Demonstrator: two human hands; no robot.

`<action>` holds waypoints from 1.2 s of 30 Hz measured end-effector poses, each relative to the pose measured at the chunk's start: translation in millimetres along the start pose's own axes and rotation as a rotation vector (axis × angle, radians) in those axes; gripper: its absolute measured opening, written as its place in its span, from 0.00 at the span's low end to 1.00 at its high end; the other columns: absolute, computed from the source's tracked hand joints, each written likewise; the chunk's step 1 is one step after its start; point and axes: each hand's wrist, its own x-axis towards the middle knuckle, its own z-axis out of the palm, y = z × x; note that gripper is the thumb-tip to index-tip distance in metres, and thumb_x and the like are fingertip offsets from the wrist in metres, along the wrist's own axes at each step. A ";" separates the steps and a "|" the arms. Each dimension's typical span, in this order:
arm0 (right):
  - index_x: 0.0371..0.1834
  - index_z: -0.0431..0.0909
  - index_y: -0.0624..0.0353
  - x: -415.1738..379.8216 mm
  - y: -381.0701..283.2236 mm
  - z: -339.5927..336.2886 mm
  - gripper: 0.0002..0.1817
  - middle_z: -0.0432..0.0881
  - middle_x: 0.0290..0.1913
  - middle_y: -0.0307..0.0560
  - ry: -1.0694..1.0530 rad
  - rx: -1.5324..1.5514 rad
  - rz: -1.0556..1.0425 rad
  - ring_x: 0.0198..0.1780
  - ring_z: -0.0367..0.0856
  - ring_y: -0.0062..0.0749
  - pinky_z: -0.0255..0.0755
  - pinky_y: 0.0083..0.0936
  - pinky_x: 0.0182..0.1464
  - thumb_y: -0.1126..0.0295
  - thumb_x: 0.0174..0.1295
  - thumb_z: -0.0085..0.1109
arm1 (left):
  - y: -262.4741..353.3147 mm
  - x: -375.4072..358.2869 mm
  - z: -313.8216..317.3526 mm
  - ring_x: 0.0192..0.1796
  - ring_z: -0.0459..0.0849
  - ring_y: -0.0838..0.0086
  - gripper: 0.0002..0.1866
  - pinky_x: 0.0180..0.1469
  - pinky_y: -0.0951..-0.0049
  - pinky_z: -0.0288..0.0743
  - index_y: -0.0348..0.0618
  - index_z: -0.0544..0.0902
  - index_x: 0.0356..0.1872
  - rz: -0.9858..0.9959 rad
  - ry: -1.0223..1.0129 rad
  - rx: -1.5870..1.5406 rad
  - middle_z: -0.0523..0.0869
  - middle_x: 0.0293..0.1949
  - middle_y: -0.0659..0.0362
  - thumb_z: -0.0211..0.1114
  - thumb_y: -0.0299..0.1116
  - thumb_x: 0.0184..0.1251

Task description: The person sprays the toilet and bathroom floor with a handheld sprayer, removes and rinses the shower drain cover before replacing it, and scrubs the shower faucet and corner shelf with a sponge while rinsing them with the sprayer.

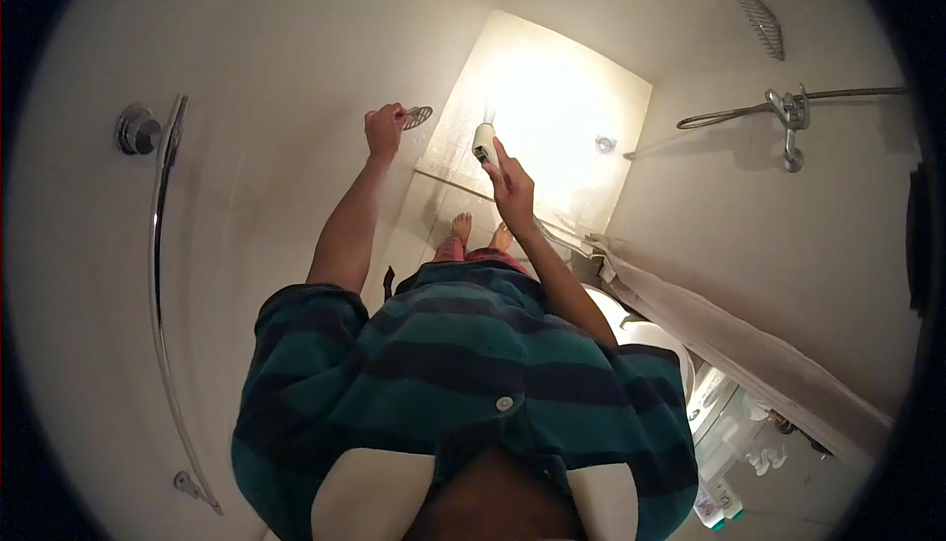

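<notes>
My left hand (pixel 383 131) is closed at the near end of a slotted oval metal grate (pixel 419 117), beside the left wall. Whether the grate is fixed to that wall cannot be made out. My right hand (pixel 513 189) is wrapped round a short white torch (pixel 484 142), its front pointing away from me over the shower tray (pixel 627 96). A strong white glow covers most of the tray. A round metal drain (pixel 605 144) shows near the tray's right side.
A long chrome grab rail (pixel 156 275) and a round chrome knob (pixel 138 131) are on the left wall. To the right are a shower mixer (pixel 790 122) with its hose, a wire rack (pixel 761 22) and a shower curtain (pixel 729 334). White bottles (pixel 719 504) stand lower right. My bare feet (pixel 461 227) are before the tray.
</notes>
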 end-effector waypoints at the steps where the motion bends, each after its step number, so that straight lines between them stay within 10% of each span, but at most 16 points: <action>1: 0.58 0.66 0.50 -2.6 7.7 1.6 0.26 0.69 0.20 0.46 -0.016 -0.047 -0.047 0.21 0.67 0.30 0.65 0.24 0.25 0.69 0.53 0.59 | -4.3 -7.3 -1.7 0.28 0.78 0.70 0.07 0.42 0.69 0.63 0.47 0.79 0.24 -0.027 0.011 -0.035 0.80 0.24 0.62 0.66 0.37 0.47; 18: 0.53 0.70 0.49 5.3 43.9 13.9 0.22 0.76 0.26 0.58 -0.412 -0.299 0.320 0.31 0.76 0.51 0.69 0.41 0.32 0.52 0.58 0.47 | -7.6 -61.9 -38.6 0.29 0.80 0.69 0.06 0.39 0.69 0.67 0.45 0.79 0.23 -0.103 0.116 -0.077 0.82 0.26 0.60 0.67 0.32 0.45; 36: 0.52 0.71 0.54 -22.7 48.3 -15.6 0.23 0.77 0.43 0.55 -0.558 -0.341 0.601 0.45 0.76 0.48 0.70 0.37 0.45 0.52 0.57 0.47 | -7.8 -68.6 -27.3 0.27 0.80 0.71 0.06 0.39 0.71 0.66 0.44 0.79 0.23 -0.155 0.081 -0.112 0.82 0.24 0.61 0.66 0.33 0.47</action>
